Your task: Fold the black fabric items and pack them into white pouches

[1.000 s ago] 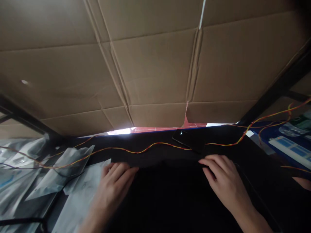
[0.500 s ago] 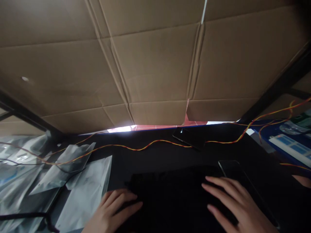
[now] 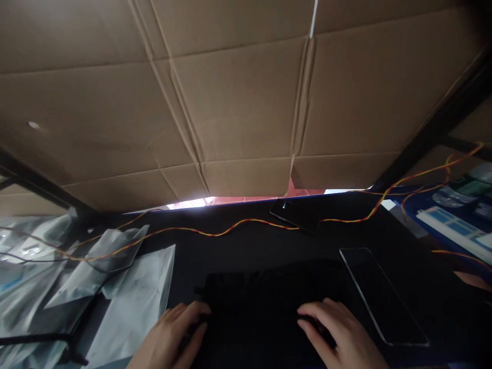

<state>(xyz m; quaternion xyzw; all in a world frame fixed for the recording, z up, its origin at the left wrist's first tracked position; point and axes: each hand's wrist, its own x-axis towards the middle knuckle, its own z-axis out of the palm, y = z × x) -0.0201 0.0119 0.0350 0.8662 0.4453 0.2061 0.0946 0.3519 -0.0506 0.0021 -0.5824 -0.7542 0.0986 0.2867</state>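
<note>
A black, sheet-like thing (image 3: 253,307) lies low in the middle of the black tabletop, its outline hard to tell against the dark surface. My left hand (image 3: 175,330) is at its left side, with thumb and forefinger closed at the edge. On the opposite side my right hand (image 3: 338,330) is curled the same way, thumb and fingertips drawn near each other at the right edge. To the right of that hand a dark phone-shaped slab (image 3: 384,297) with a pale rim lies flat. White translucent bags (image 3: 134,297) lie beside my left hand.
A twisted red-yellow wire (image 3: 215,234) crosses the tabletop near a dark phone (image 3: 295,215). Cardboard (image 3: 238,102) walls off the back. At the right are a blue tray (image 3: 407,205), a white-and-blue box (image 3: 457,230) and a clear bottle (image 3: 465,189). Part of a hand (image 3: 472,281) shows at the right edge.
My right hand has moved left, off the phone-shaped slab, and its spread fingers have drawn together. My left hand has shifted slightly left. The view has shifted a little.
</note>
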